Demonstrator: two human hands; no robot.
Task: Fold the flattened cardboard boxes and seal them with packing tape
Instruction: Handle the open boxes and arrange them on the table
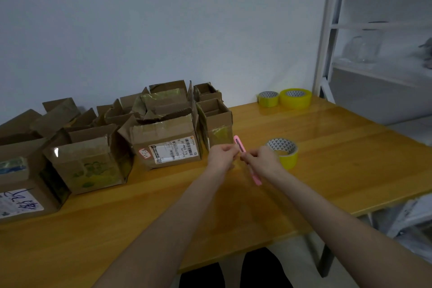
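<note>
Fingers (231, 148) of the left hand (221, 156) pinch the upper end of a pink cutter (239, 144), while the right hand (265, 162) is clenched round its middle, the handle's tail poking out below the wrist. Both hands hover above the tabletop (350, 147), just left of a tape roll (284, 151) lying flat on it.

Left of that roll stand the cardboard boxes (168, 138), already set up with flaps raised. They crowd in a row toward the frame's edge, several bearing old tape and shipping labels. Behind the roll, against the wall, two more rolls (295, 98) sit side by side. To the roll's right rises a white shelf unit (327, 54).

The step in hand appears to be readying the cutter, probably working its blade slider, ahead of sealing. The next move would call for folding a box's flaps shut and drawing a strip from the roll across the seam. The strip would then be cut with the blade kept clear of the fingers.

Whether the blade is out cannot be told, as the hands are slightly blurred. No flattened box is in view, the leftmost boxes are cut off by the frame, and the shelf's contents are too hazy to name.
</note>
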